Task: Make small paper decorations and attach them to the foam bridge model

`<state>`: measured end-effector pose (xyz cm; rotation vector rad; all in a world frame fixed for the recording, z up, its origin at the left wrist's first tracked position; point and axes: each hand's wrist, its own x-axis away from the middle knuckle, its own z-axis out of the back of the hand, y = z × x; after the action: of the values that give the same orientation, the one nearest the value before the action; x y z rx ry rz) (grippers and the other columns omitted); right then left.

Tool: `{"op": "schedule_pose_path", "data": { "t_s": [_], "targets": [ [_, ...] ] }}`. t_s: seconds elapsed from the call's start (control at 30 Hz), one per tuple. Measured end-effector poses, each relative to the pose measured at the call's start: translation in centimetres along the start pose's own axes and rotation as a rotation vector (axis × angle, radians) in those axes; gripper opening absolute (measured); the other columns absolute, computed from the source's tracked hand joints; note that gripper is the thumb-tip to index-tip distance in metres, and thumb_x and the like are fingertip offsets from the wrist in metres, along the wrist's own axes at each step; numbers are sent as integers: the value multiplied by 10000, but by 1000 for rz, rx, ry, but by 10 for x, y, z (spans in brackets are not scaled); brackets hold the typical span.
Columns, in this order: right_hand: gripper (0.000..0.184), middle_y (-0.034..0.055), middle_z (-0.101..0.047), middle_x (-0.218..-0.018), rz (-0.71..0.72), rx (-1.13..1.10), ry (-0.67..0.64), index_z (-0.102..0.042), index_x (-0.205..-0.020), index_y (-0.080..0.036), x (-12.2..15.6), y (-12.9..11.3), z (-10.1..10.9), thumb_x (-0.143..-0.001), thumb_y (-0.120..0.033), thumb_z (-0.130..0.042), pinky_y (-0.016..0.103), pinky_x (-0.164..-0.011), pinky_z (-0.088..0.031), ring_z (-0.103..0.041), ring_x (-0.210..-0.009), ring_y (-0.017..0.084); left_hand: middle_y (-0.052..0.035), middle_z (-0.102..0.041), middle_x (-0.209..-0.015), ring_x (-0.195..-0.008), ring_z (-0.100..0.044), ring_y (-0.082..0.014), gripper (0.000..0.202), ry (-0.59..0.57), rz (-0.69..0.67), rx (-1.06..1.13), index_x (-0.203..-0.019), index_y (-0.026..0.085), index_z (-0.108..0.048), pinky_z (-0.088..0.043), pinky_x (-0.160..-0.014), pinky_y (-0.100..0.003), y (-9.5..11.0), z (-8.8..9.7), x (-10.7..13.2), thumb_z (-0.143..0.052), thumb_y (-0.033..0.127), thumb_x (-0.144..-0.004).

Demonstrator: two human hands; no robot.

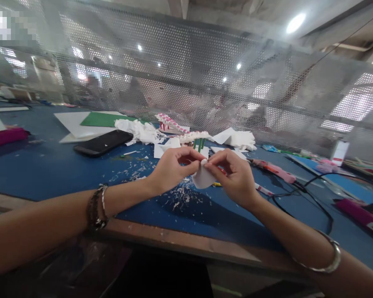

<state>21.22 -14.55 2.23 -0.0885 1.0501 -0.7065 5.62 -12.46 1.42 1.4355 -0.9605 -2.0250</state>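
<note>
My left hand (173,169) and my right hand (238,176) meet over the middle of the table, fingertips almost touching. Between them they pinch a small piece of white paper (202,179) with a rounded white bit at its top. The paper's lower part hangs free below my fingers. Just behind my hands stand several green sticks (199,143) beside a white strip (189,136) covered in small pieces. White scraps (185,196) lie scattered on the blue tabletop under my hands.
A black phone (104,142) lies left, near a green sheet (101,119) and crumpled white pieces (139,130). To the right lies a pink-handled tool (276,170) with a black cord (321,207). A perforated metal screen (180,70) rises behind the table.
</note>
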Motion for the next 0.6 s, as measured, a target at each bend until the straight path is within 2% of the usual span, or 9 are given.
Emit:
{"op": "schedule_pose_path", "data": {
  "t_s": [0.17, 0.3, 0.43, 0.6],
  "targets": [
    [99, -27, -546, -610, -2, 42, 56, -483, -654, -197, 0, -2, 1, -731, -221, -541, 210, -538, -430, -525, -569, 81, -67, -625, -842, -787, -571, -133, 155, -71, -100, -24, -824, 111, -605, -465, -685, -226, 1, 2, 1, -555, 181, -694],
    [106, -28, -561, -595, -32, 18, 28, -503, -642, -189, 0, -3, 3, -721, -238, -554, 201, -516, -425, -529, -552, 78, -52, -627, -806, -758, -568, -123, 125, -59, -161, -91, -780, 131, -611, -459, -680, -223, 0, 4, 0, -586, 221, -697],
    [72, -31, -563, -599, -37, 26, -21, -524, -671, -182, -2, -5, 5, -727, -224, -541, 185, -479, -400, -511, -527, 65, -43, -619, -774, -715, -562, -111, 108, -75, -158, -127, -761, 133, -607, -456, -664, -216, -1, 7, -3, -578, 222, -708],
    [56, -36, -549, -592, -50, 12, -48, -531, -680, -179, -5, -8, 9, -724, -213, -538, 175, -449, -377, -488, -505, 56, -35, -613, -752, -686, -555, -105, 145, -114, -102, -42, -781, 124, -596, -448, -631, -207, -3, 8, -6, -570, 246, -707]
  ]
}}
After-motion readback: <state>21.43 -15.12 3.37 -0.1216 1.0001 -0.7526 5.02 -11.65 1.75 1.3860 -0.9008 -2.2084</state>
